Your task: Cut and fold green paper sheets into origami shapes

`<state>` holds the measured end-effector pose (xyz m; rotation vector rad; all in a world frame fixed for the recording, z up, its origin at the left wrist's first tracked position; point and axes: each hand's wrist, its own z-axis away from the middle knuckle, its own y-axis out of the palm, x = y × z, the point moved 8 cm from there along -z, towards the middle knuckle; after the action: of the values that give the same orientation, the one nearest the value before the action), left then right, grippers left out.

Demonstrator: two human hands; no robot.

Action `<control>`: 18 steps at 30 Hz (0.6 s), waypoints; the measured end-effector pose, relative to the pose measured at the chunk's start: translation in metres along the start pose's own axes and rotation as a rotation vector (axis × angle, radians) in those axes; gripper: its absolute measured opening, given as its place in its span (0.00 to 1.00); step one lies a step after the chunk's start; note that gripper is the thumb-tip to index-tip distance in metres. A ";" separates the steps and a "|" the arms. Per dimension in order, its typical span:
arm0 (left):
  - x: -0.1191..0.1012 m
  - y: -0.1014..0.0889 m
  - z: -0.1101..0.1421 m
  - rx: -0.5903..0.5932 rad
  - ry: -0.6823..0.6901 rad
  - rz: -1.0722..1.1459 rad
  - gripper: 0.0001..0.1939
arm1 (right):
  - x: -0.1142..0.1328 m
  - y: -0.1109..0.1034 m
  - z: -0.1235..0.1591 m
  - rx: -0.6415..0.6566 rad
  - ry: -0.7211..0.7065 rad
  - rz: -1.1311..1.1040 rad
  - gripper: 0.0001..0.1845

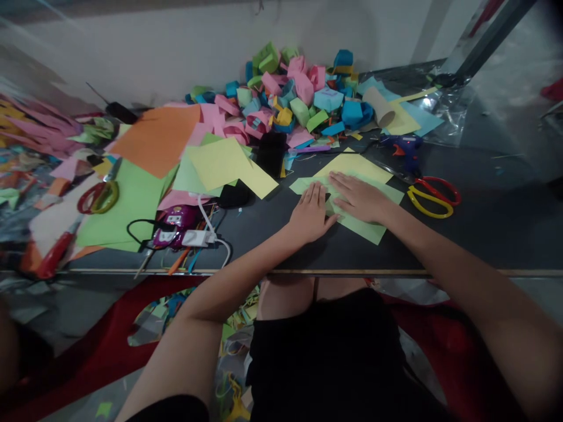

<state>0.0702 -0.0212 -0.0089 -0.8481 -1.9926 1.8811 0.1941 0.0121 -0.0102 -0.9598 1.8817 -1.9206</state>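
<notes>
Both my hands lie flat on light green paper (369, 228) near the middle of the dark table. My left hand (311, 215) rests with its fingers stretched out over the paper's left part, the thumb pointing right. Just to the right, my right hand (358, 198) presses on the same paper, fingers extended. Part of the green paper is hidden under the hands, so I cannot tell how it is folded. A yellow sheet (352, 165) sticks out behind it. Scissors with red and yellow handles (433, 196) lie right of my right hand, beside a blue glue gun (404, 149).
Folded paper pieces in several colours (303, 88) are heaped at the back. Left are an orange sheet (158, 135), green sheets (127, 205), a second pair of scissors (99, 196), a purple power strip (176, 225) with cables and a red-handled tool (56, 255). A cardboard tube (379, 107) stands behind.
</notes>
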 end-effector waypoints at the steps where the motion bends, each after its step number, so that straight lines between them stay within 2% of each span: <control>1: 0.002 -0.001 0.001 -0.008 -0.040 -0.005 0.48 | 0.000 0.000 0.000 0.007 0.003 -0.003 0.40; 4: 0.008 -0.005 0.008 0.040 -0.164 -0.073 0.51 | 0.001 0.001 0.000 0.048 0.009 -0.015 0.43; 7: 0.019 -0.022 0.010 0.075 -0.269 -0.147 0.50 | 0.003 0.001 -0.001 0.049 0.000 -0.033 0.53; 10: 0.032 -0.050 -0.001 -0.075 -0.287 -0.129 0.45 | 0.002 0.002 -0.001 0.036 0.001 -0.048 0.59; 12: 0.033 -0.060 -0.015 -0.179 -0.166 -0.079 0.41 | 0.002 0.004 0.000 0.054 0.013 -0.051 0.59; 13: 0.032 -0.057 -0.023 -0.174 -0.087 -0.051 0.41 | 0.001 0.005 0.000 0.067 0.022 -0.050 0.59; 15: 0.028 -0.035 -0.035 -0.049 0.053 0.013 0.41 | 0.001 0.005 -0.001 0.087 0.033 -0.050 0.57; 17: 0.026 -0.009 -0.040 0.093 0.123 0.047 0.43 | 0.001 0.004 -0.002 0.084 0.042 -0.051 0.56; 18: 0.026 -0.001 -0.040 0.120 0.140 0.046 0.42 | 0.001 0.004 -0.003 0.081 0.044 -0.052 0.56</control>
<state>0.0725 0.0268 -0.0080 -0.9706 -1.7740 1.8879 0.1907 0.0131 -0.0133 -0.9581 1.8048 -2.0464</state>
